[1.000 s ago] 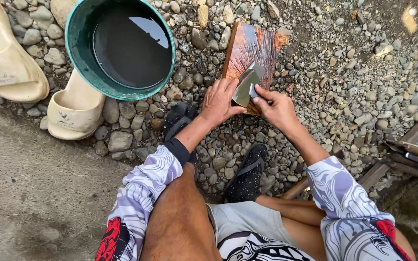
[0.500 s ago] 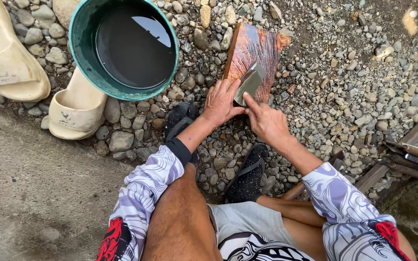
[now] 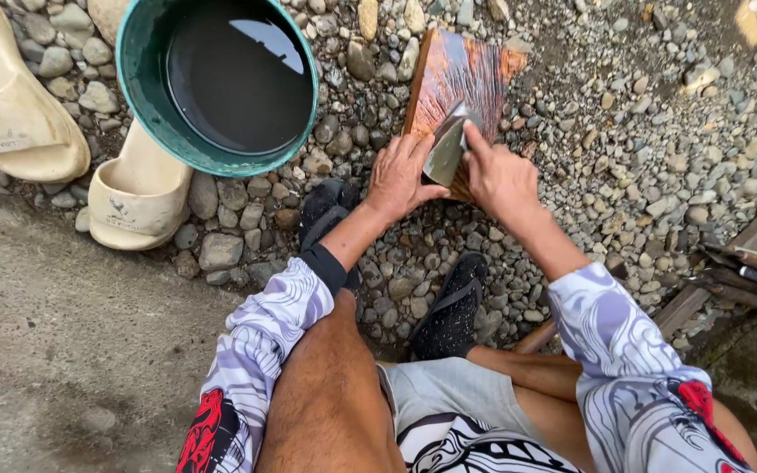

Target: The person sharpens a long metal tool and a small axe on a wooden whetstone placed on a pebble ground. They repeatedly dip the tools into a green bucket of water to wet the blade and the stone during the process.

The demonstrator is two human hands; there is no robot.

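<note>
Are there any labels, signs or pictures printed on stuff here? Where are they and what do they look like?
Big cream slide sandal, far left on the pebbles: small dark printed mark on its strap.
Smaller cream slide sandal, below the green basin: small dark emblem on its strap.
No packages, signs or screens.

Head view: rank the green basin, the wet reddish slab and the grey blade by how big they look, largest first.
1. Basin, clearly largest.
2. Slab, partly covered by both hands.
3. Blade, smallest, though the fingers hide part of it.

All lie on the gravel at similar depth, so the ranking seems safe.
</note>
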